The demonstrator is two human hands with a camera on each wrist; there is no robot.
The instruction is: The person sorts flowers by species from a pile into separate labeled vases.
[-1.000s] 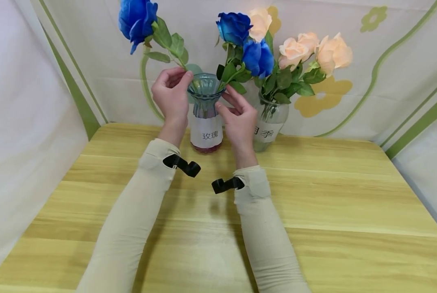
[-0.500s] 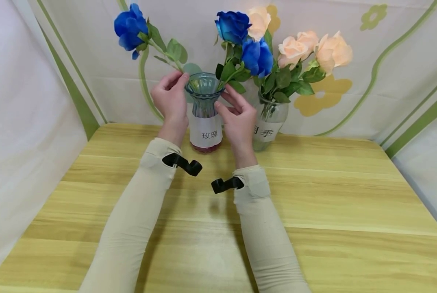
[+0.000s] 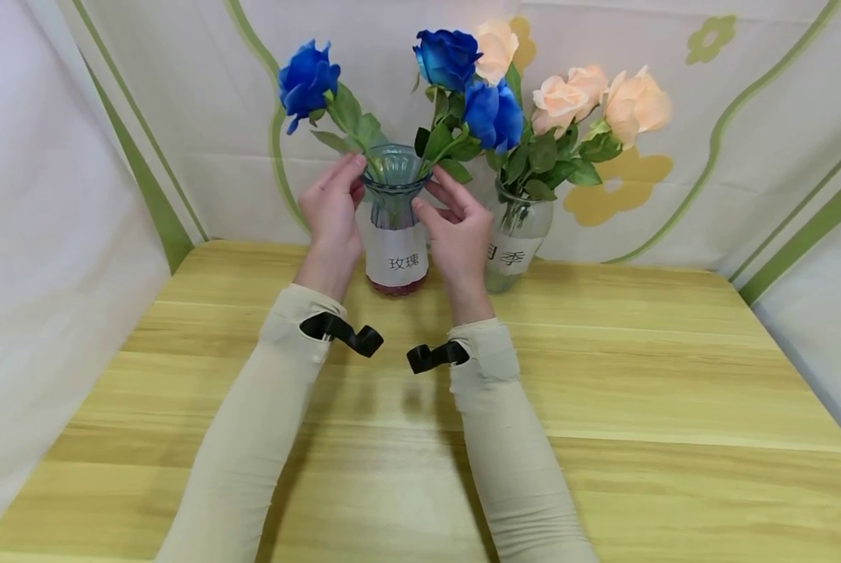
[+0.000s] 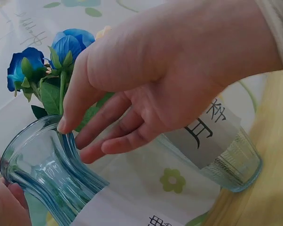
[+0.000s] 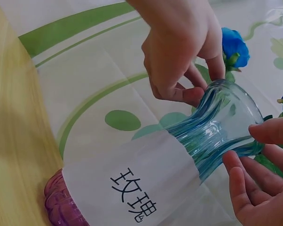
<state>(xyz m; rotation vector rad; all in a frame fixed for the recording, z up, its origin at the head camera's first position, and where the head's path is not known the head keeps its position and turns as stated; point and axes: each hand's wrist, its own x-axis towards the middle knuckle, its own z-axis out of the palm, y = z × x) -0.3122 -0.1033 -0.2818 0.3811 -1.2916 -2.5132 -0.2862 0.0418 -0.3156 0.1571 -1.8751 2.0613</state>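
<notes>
A blue-green glass vase (image 3: 395, 211) with a white label and a pinkish base stands at the back of the table. From the left, my left hand (image 3: 332, 203) grips it at the flared rim, fingertips beside a rose stem. My right hand (image 3: 460, 223) holds the opposite side of the rim. One blue rose (image 3: 309, 82) leans left out of the vase, its stem partly behind my left fingers. Two more blue roses (image 3: 448, 59) lean right. The left wrist view shows my right hand (image 4: 146, 80) at the rim; my left hand (image 5: 181, 56) appears in the right wrist view.
Close on the right stands a clear glass vase (image 3: 533, 215) with a label and several peach-coloured flowers (image 3: 637, 102). A white cloth (image 3: 730, 172) with printed flowers hangs behind. The wooden table (image 3: 406, 469) extends toward me.
The left blue rose has swung right and now sits nearer the vase. My left hand has slid down from its stem to the rim. The right hand keeps its place.
</notes>
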